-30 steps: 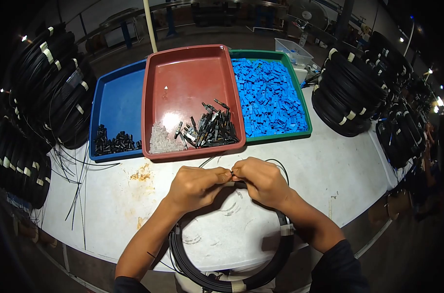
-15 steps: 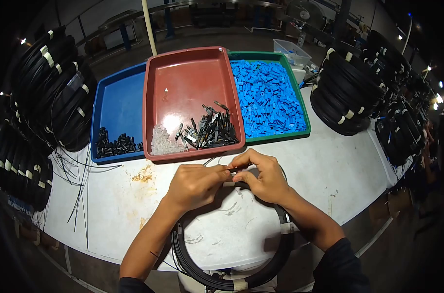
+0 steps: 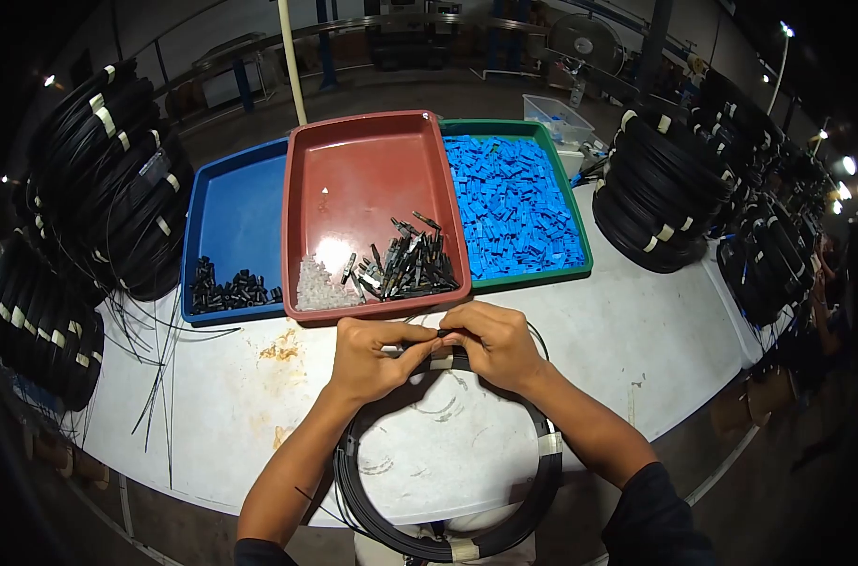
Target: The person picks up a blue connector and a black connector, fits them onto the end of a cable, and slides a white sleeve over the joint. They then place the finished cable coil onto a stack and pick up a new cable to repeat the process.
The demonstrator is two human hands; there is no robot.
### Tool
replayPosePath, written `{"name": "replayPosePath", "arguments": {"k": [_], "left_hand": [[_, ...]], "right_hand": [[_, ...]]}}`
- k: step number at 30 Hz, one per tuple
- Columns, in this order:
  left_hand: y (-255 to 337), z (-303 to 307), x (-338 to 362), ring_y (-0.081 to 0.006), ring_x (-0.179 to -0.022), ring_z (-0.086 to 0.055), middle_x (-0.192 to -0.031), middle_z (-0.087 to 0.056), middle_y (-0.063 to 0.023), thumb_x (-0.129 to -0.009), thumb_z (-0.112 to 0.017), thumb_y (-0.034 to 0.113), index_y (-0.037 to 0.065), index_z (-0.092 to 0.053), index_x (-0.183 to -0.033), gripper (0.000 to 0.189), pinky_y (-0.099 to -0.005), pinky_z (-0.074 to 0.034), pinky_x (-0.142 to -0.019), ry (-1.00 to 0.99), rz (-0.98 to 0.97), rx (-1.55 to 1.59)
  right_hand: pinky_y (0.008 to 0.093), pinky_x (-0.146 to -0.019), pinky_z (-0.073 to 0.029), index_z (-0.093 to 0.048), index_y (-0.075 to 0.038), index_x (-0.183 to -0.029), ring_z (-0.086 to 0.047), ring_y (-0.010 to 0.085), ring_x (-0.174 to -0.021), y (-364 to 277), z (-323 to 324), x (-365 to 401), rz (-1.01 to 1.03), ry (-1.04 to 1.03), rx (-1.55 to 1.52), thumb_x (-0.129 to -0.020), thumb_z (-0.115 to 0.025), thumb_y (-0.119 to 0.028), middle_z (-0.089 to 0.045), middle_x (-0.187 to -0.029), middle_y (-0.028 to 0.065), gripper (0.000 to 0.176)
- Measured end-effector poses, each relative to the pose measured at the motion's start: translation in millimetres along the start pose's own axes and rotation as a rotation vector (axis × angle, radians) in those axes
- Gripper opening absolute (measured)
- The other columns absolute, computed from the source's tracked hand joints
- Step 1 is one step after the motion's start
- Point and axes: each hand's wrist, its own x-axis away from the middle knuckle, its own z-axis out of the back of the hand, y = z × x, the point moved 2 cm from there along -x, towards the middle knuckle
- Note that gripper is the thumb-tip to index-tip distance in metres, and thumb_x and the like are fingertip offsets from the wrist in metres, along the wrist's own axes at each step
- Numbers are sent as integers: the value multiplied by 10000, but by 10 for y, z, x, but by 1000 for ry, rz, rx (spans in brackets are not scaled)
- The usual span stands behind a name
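Above the far side of a coil of black cable (image 3: 535, 500), my two hands meet with fingertips nearly touching. My left hand (image 3: 377, 360) is closed in a pinch between thumb and forefinger. My right hand (image 3: 497, 349) also pinches, close against it. Between them shows a small black connector piece (image 3: 443, 332), mostly covered by the fingers, so its exact form is hard to make out. The coil is bound with whitish tape and lies at the table's near edge. A thin loose cable end sticks out by my left forearm.
Behind my hands stand a blue tray (image 3: 231, 189) with black caps, a red tray (image 3: 363, 156) with clear bits and dark connectors, and a green tray (image 3: 580, 269) of blue clips. Stacked cable coils (image 3: 104, 189) rise at left, more coils (image 3: 655, 189) at right.
The hands have shifted slightly and the fingertips have drawn together; my right fingers now close over the small black piece. The whole view has tilted up a little.
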Motion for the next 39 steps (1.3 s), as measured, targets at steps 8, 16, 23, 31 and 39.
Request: {"name": "replayPosePath", "arguments": {"k": [8,16,23,31,39], "left_hand": [[88,-25,34,-229,-789,-757,-937,-753,-161,-781,-761,-11,-35,-730,-843,73,-318,-621,-650,-54,-738,-473],[-29,32,71,-202,-746,-768,-842,-782,-57,-701,-842,32,64,-755,-1084,394,-305,-612,-692,-38,-401,-317],[-96,44,86,-231,-927,-772,-1127,-757,-169,-761,-875,25,-12,-606,-1375,672,-285,-619,-755,-3,-178,-41],[-29,109,72,-221,-918,-772,-1140,-754,-144,-751,-877,41,27,-574,-1421,735,-301,-628,-756,-22,-214,-107],[-71,97,39,-225,-902,-774,-1041,-777,-145,-753,-875,25,15,-618,-1373,671,-296,-637,-759,-49,-178,-70]], "right_hand": [[347,-608,-534,-702,6,-892,-693,282,-691,-48,35,3,-10,33,1,-767,-742,44,-702,-798,136,136],[403,-691,-540,-668,-8,-895,-685,340,-767,-44,92,34,-87,-8,-42,-819,-727,11,-690,-837,138,97],[357,-633,-524,-699,-2,-876,-678,277,-693,-17,106,51,-41,28,-28,-792,-755,32,-698,-803,127,107],[375,-623,-526,-693,-3,-810,-681,297,-671,4,98,58,-62,16,-47,-786,-726,41,-694,-750,125,60],[371,-624,-531,-702,0,-820,-694,290,-671,88,110,47,-151,-33,-67,-799,-706,33,-710,-762,136,39]]}}
